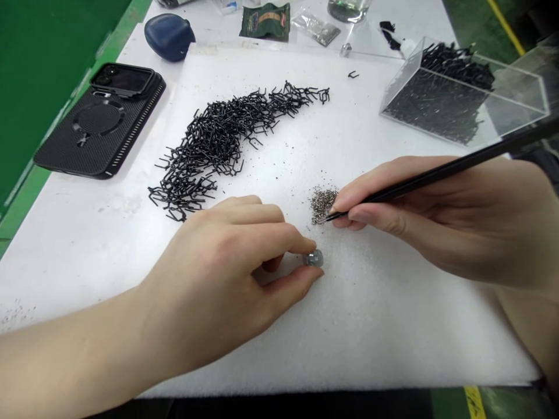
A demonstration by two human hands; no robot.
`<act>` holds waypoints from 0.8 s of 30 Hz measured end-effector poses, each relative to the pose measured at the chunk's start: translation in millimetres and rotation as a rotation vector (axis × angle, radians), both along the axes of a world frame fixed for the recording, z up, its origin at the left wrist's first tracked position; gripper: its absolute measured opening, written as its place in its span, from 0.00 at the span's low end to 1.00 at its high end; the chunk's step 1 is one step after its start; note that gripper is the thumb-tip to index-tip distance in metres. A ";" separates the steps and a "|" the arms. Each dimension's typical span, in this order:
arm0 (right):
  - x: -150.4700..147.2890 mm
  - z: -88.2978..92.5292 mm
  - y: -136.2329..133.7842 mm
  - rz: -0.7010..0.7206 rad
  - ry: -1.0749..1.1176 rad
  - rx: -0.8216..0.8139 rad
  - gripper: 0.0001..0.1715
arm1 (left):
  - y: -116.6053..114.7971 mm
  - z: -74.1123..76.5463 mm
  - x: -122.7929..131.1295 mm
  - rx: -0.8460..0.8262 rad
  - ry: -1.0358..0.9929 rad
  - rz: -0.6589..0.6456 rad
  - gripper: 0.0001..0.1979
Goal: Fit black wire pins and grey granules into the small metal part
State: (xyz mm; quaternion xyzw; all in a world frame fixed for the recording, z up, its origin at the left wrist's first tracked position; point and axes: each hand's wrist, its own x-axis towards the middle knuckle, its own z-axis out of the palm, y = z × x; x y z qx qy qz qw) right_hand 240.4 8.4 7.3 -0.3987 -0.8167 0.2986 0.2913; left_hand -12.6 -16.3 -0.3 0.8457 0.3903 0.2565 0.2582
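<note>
My left hand [238, 262] rests on the white foam pad [109, 233] and pinches a small grey metal piece [314, 258] between thumb and forefinger. My right hand [437, 215] grips long black tweezers [437, 174] like a pen. Their tip touches the near edge of a little heap of tiny grey specks [322, 201], just above the metal piece. A long curved pile of black wire clips [218, 139] lies on the pad beyond my left hand.
A clear plastic box [515, 87] with several black clips stands at the back right. A black phone case [100, 128] and a dark blue pouch [169, 36] lie at the left. Small bags [266, 20] lie along the far edge. One stray clip [353, 74] lies apart.
</note>
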 end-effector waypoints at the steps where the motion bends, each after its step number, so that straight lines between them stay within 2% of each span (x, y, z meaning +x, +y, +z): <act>1: 0.4 -0.3 -0.6 -0.013 0.021 -0.007 0.02 | 0.3 -0.3 0.0 0.001 -0.003 0.000 0.03; 6: 4.5 2.5 -7.1 -0.074 0.172 -0.123 0.04 | -0.4 0.2 0.2 -0.008 0.002 0.040 0.02; 10: 3.7 3.8 -10.4 0.046 0.185 -0.176 0.07 | -0.4 1.7 1.1 0.004 -0.009 0.034 0.01; 13: 1.2 1.1 -10.4 0.116 0.169 -0.184 0.11 | 0.9 2.2 2.3 0.001 -0.001 0.030 0.02; 24: 1.2 -2.1 -8.7 0.121 0.110 -0.162 0.10 | -1.8 1.7 0.9 0.012 0.005 0.020 0.02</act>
